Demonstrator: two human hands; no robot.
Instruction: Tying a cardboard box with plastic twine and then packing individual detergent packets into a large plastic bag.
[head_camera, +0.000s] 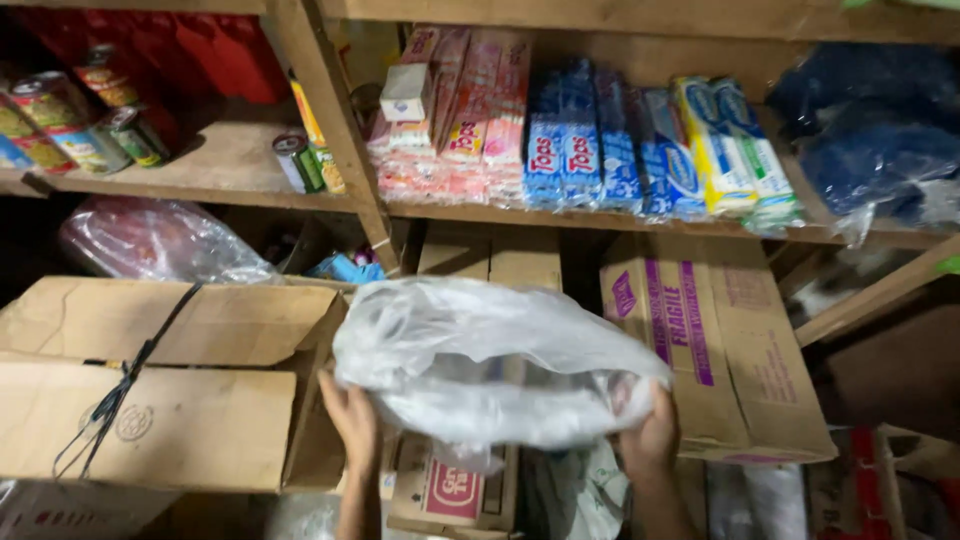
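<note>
Clear plastic bag (490, 360) between left hand (352, 418), right hand (650, 435); blue packs (590, 135) shelved above.

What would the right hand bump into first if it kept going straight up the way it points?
The right hand already grips the clear crinkly plastic bag. Beyond it, probably the brown cardboard box with purple print, though depth is unclear.

Left hand (352, 418) and right hand (650, 432) are raised, palms turned inward, fingers curled closed in a grip.

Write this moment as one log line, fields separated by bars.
left hand: grips plastic bag | right hand: grips same bag | bag: clear, crumpled, raised before shelf | nearby: cardboard box at left
</note>
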